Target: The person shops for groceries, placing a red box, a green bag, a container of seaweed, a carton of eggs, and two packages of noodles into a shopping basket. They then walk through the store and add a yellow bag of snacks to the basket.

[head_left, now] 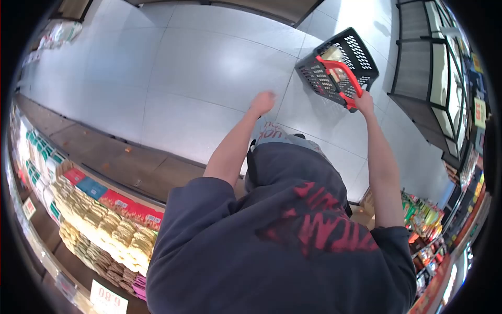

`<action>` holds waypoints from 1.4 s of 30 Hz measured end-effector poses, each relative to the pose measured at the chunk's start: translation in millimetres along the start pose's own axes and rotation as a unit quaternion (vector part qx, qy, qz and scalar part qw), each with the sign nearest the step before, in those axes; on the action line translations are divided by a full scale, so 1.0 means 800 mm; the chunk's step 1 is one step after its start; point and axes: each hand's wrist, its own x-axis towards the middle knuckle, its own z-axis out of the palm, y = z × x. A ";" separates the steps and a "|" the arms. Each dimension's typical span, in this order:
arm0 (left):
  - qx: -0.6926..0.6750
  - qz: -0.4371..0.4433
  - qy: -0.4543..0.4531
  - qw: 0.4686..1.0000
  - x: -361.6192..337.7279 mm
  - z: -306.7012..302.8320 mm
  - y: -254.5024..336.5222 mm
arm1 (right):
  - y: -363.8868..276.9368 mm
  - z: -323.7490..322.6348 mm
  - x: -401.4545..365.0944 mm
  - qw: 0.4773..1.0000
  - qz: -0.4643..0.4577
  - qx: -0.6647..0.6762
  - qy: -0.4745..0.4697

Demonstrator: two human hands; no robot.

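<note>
My right hand (364,101) is closed round the red handle of a dark grey shopping basket (325,86), which hangs tilted at the upper right. Inside the basket lies a pale package (334,62), partly hidden by the handle. My left hand (264,101) is in front of my body over the floor, its fingers curled in, touching no object that I can see. Whether anything is inside those fingers is too small to make out.
Shelves with stacked yellow and brown bundles (112,225) run along the lower left, with a price card (108,299) below. Dark-framed display units (426,78) stand at the right, and colourful packets (426,214) at the lower right. Grey tiled floor (198,68) lies ahead.
</note>
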 end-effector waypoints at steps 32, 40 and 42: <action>0.255 0.341 -0.057 0.903 0.262 0.119 0.531 | 0.079 -0.052 0.082 0.993 -0.052 0.096 0.033; 0.234 0.336 -0.019 0.912 0.372 0.145 0.613 | 0.130 -0.127 0.199 0.994 -0.053 0.084 0.034; 0.251 0.319 -0.024 0.914 0.405 0.147 0.642 | 0.145 -0.136 0.237 0.994 -0.062 0.070 0.061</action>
